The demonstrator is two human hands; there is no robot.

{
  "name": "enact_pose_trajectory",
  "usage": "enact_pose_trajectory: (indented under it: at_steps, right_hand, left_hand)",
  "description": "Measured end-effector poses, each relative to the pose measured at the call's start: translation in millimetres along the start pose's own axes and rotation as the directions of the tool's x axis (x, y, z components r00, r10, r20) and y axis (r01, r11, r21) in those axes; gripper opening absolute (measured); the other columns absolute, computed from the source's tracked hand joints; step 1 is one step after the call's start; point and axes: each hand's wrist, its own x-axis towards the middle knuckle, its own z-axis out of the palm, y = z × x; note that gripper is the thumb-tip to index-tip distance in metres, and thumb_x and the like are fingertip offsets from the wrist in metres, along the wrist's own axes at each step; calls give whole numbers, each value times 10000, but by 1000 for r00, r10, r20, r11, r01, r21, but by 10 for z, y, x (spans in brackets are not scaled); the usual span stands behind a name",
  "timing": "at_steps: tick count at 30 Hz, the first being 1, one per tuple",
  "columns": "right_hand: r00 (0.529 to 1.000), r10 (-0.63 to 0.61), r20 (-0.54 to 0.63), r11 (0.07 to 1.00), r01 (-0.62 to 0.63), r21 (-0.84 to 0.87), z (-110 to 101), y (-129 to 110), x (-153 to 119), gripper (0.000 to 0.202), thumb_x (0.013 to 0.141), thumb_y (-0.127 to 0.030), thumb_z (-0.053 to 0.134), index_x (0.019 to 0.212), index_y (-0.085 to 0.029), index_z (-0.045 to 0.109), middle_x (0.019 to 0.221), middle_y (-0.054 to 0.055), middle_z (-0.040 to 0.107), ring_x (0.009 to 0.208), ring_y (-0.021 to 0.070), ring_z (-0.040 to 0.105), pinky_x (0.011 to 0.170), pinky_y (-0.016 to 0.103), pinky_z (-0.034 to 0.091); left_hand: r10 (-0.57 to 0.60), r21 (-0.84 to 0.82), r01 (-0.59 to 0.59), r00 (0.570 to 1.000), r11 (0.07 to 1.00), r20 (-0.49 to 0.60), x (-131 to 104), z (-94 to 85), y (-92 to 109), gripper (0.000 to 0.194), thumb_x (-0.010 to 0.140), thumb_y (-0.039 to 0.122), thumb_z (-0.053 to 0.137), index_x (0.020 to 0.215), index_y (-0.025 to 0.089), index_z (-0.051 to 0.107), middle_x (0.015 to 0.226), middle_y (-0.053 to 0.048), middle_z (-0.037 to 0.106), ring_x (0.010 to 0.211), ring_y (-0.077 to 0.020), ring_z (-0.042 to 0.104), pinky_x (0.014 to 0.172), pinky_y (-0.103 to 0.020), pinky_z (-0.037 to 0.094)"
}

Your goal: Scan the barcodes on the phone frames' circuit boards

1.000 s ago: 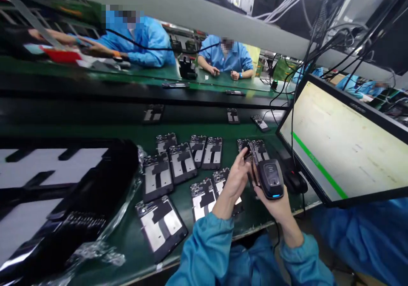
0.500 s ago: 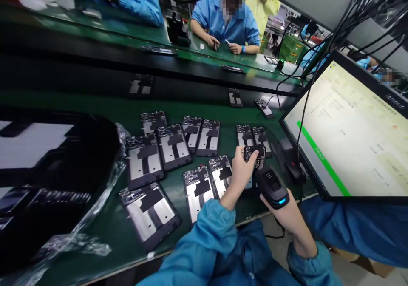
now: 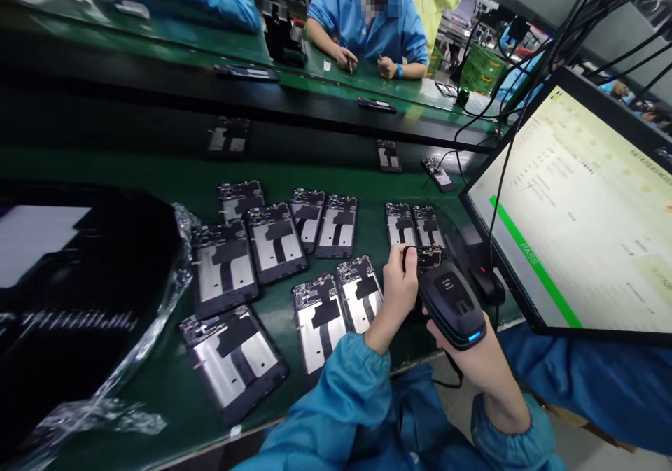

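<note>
With our left hand (image 3: 400,282), we pinch an opened smartphone (image 3: 431,255) between the fingers. Our right hand (image 3: 439,335), fingers mostly hidden, grips a barcode scanner (image 3: 452,304) just beside them. Two smartphone chassis (image 3: 400,225) lie on the surface (image 3: 336,169) beyond the left fingers.

Head camera: close above bench (image 3: 309,169), facing forward, down.

Surface (image 3: 336,177): before you.
Left phones (image 3: 276,243): five grouped behind, one nearer you.
Middle phones (image 3: 318,313): two side by side, left of your left fingers (image 3: 411,259).
Back phones (image 3: 402,226): two more, beyond those fingers.
Scanner (image 3: 452,303): in your right fingers (image 3: 435,332), right of the held phone (image 3: 431,255).
Monitor (image 3: 588,226): right of the scanner.
Plastic wrap (image 3: 183,247): left of the left phones.
</note>
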Motion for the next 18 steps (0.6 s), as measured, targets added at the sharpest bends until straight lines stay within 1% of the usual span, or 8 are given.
enact_pose_trajectory:
  at_steps: [2, 4, 7, 9, 11, 13, 15, 18]
  right_hand:
    - [1000, 9, 5, 1000, -10, 7, -50, -3, -43, 306, 774, -381, 745, 972, -154, 692, 939, 116, 764, 872, 279, 711, 815, 404, 568]
    - [1000, 1, -7, 1000, -1, 9, -81, -26, -79, 277, 763, -389, 749, 913, -164, 688, 886, 99, 762, 809, 261, 708, 767, 382, 575]
    - [999, 41, -26, 999, -41, -15, -106, -45, -111, 286, 750, -432, 760, 844, -177, 672, 719, 55, 725, 650, 222, 668, 651, 348, 567]
    - [995, 95, -19, 995, -95, -31, -127, -22, -130, 307, 747, -471, 762, 814, -189, 662, 571, 10, 658, 523, 193, 607, 566, 334, 544]
    - [991, 134, -23, 990, -135, -37, -159, 15, -153, 326, 734, -503, 772, 784, -201, 663, 493, -16, 604, 467, 184, 569, 521, 330, 528]
    - [988, 149, -39, 988, -150, -26, -198, 42, -178, 344, 715, -528, 783, 767, -206, 676, 515, -2, 621, 502, 201, 595, 536, 341, 541]
    - [988, 147, -41, 989, -147, -1, -241, 45, -201, 366, 701, -550, 790, 770, -204, 693, 573, 24, 657, 578, 225, 636, 578, 355, 562]
    - [991, 135, -23, 990, -134, 40, -307, 17, -233, 393, 695, -573, 791, 766, -198, 699, 584, 36, 658, 626, 233, 649, 594, 348, 568]
  left_hand:
    - [25, -16, -25, 1000, 1000, -17, 18, 1, 17, 170, 934, 371, 551, 894, 211, 591, 759, 6, 571, 691, -150, 516, 673, -245, 375]
    - [34, 20, -33, 999, 999, -40, 21, -1, 36, 133, 920, 343, 570, 910, 213, 596, 803, -1, 599, 730, -155, 541, 698, -245, 388]
    - [60, 87, -55, 997, 995, -51, 0, -3, 54, 110, 929, 317, 547, 953, 220, 594, 860, -12, 627, 779, -167, 575, 732, -254, 410]
    - [86, 95, -81, 995, 992, -53, -21, -1, 57, 104, 926, 311, 549, 957, 223, 595, 862, -14, 633, 780, -172, 584, 734, -260, 420]
    - [105, 84, -100, 993, 991, -56, -41, 7, 59, 95, 912, 303, 569, 955, 225, 602, 858, -15, 637, 776, -176, 591, 732, -265, 431]
    - [119, 83, -114, 991, 990, -61, -58, 26, 66, 88, 899, 292, 585, 952, 226, 608, 857, -17, 641, 783, -181, 599, 740, -271, 446]
    - [140, 64, -136, 988, 989, -69, -74, 55, 80, 121, 894, 289, 594, 995, 224, 611, 909, -31, 651, 827, -189, 614, 778, -282, 469]
    - [165, -27, -167, 983, 986, -79, -95, 113, 109, 317, 885, 300, 615, 1189, 224, 570, 1139, -79, 637, 931, -204, 634, 882, -317, 494]
